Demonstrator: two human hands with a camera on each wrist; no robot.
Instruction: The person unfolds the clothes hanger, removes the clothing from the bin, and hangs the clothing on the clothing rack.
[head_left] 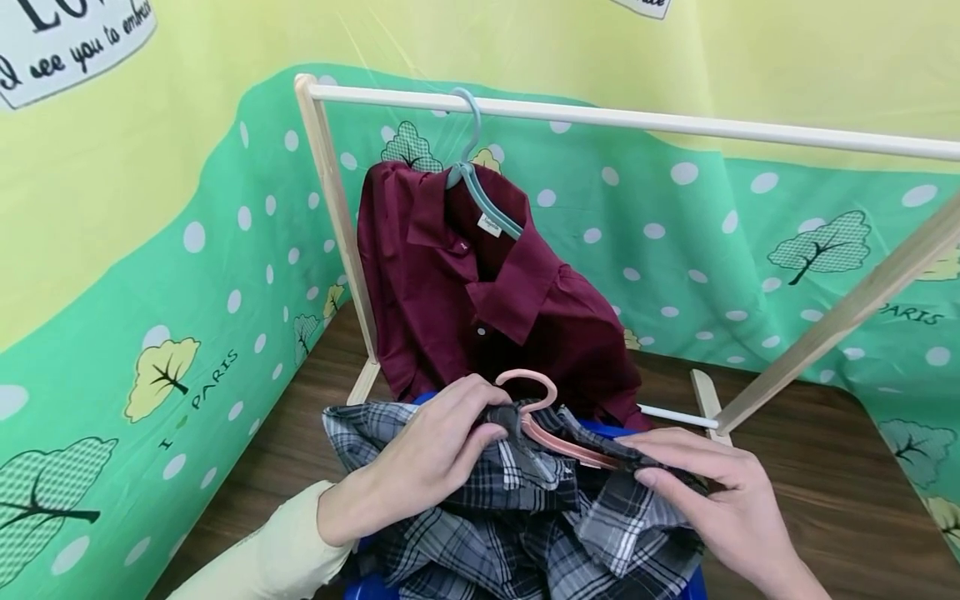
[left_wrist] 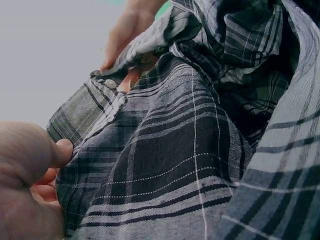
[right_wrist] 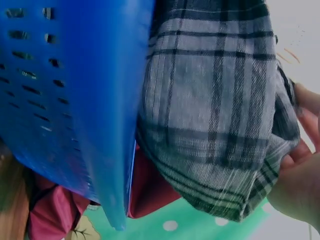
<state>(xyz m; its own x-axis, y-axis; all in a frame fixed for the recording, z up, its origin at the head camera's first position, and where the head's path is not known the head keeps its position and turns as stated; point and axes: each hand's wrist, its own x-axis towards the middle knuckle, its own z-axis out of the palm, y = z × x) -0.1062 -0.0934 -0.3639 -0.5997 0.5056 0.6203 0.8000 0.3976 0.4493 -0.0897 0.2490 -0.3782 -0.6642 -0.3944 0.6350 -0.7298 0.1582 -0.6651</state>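
A grey and black plaid shirt (head_left: pixel 480 542) is bunched over a blue basket, with a pink hanger (head_left: pixel 562 446) at its collar opening. The hanger's hook stands up out of the neck. My left hand (head_left: pixel 427 442) pinches the shirt's collar just left of the hook; in the left wrist view its thumb presses on the plaid cloth (left_wrist: pixel 165 150). On the other side, my right hand (head_left: pixel 720 492) pinches the shirt near the hanger's right arm. In the right wrist view a fold of plaid cloth (right_wrist: pixel 210 90) hangs beside the basket, with the right fingers at its edge.
Behind the hands, a maroon shirt (head_left: pixel 420 292) hangs by a teal hanger (head_left: pixel 476 187) from the white rod (head_left: pixel 675 125) of a wooden rack. The blue basket (right_wrist: pixel 110 100) has slotted sides. A patterned cloth backdrop (head_left: pixel 217 275) surrounds the dark wooden table (head_left: pixel 840 500).
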